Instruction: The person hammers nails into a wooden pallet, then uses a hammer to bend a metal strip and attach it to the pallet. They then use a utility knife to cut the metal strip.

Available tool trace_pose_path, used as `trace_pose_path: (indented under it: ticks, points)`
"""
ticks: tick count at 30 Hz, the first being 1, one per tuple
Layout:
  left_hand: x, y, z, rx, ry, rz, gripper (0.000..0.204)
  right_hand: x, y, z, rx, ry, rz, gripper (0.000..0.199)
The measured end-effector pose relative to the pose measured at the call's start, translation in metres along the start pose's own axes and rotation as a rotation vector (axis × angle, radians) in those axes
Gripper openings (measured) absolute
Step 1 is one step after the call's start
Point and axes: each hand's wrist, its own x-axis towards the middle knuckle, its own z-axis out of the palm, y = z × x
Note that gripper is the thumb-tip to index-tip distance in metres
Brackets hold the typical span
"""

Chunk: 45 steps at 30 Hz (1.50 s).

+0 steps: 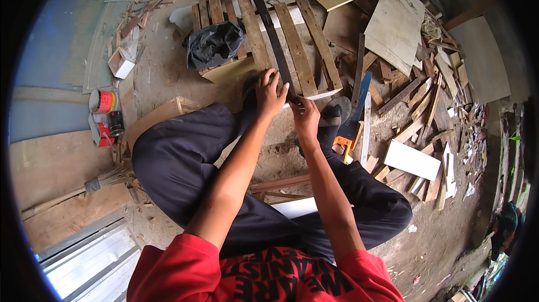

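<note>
A long black wooden strip point(272, 38) lies lengthwise over a small pallet-like frame of weathered wooden slats point(295, 49). My right hand point(306, 115) is closed at the strip's near end, thumb and fingers pinching it. My left hand point(269, 95) rests just left of that end, over the near end of a brown slat point(251, 26). Its fingers and thumb are apart, the thumb reaching to the black strip's edge. A crumpled black plastic bag point(213, 46) sits on the slats to the left.
A blue-bladed handsaw with an orange handle point(342, 143) lies by my right foot. Wood offcuts point(415, 97) and a pale board point(396, 24) are heaped on the right. Red cans point(103, 101) and a small open white box point(120, 63) stand at the left. My legs flank the near floor.
</note>
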Motion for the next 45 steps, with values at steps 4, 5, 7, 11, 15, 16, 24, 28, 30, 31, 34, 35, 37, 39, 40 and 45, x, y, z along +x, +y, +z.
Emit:
trace_pose_path:
  ticks: [4,5,7,11,15,16,24,28,30,31,34,35,37,39,40,45]
  points:
    - [0.004,-0.005,0.003,-0.007,0.005,-0.036,0.046,0.005,-0.006,0.009,-0.139,0.026,-0.056,0.025]
    - [0.004,-0.005,0.003,0.018,-0.004,-0.04,0.046,0.006,-0.008,0.01,-0.154,0.031,-0.059,0.024]
    - [0.005,-0.006,0.001,0.049,-0.028,-0.053,0.046,0.005,-0.012,0.01,-0.119,0.038,-0.048,0.022]
    - [0.009,-0.005,-0.001,0.052,-0.073,-0.097,0.045,0.006,-0.012,0.01,-0.145,0.042,-0.054,0.021]
    - [0.015,0.001,0.002,0.085,-0.118,-0.17,0.046,0.008,-0.01,0.01,-0.156,0.04,-0.054,0.02]
    - [0.014,0.002,0.002,0.111,-0.131,-0.192,0.046,0.008,-0.011,0.012,-0.148,0.055,-0.063,0.02]
    - [0.012,-0.007,0.006,0.113,-0.168,-0.117,0.049,0.004,-0.013,0.004,-0.154,0.05,-0.042,0.02]
    - [0.012,-0.008,0.007,0.108,-0.205,-0.101,0.052,0.005,-0.011,-0.001,-0.167,0.047,-0.069,0.023]
    - [0.01,-0.009,0.004,0.117,-0.224,-0.07,0.049,0.002,-0.011,-0.004,-0.173,0.049,-0.086,0.025]
    - [0.012,-0.011,0.004,0.108,-0.205,-0.03,0.048,0.002,-0.011,-0.005,-0.157,0.04,-0.041,0.025]
    - [0.005,-0.02,0.001,0.09,-0.151,0.027,0.044,-0.002,-0.017,-0.008,-0.099,-0.006,0.028,0.025]
    - [0.005,-0.016,0.001,0.077,-0.142,0.028,0.042,-0.001,-0.009,-0.007,-0.081,-0.003,0.013,0.026]
    - [0.004,-0.008,-0.001,0.023,-0.118,0.023,0.039,0.001,0.006,-0.005,0.089,-0.026,0.09,0.027]
    - [0.006,0.004,-0.003,-0.06,-0.08,0.009,0.037,0.005,0.027,-0.003,0.39,-0.081,0.271,0.028]
    - [0.007,0.009,-0.003,-0.097,-0.061,-0.013,0.036,0.006,0.038,-0.01,0.465,-0.231,0.396,0.029]
    - [0.006,0.011,-0.006,-0.146,0.038,-0.001,0.034,0.003,0.018,-0.014,0.585,-0.343,0.657,0.032]
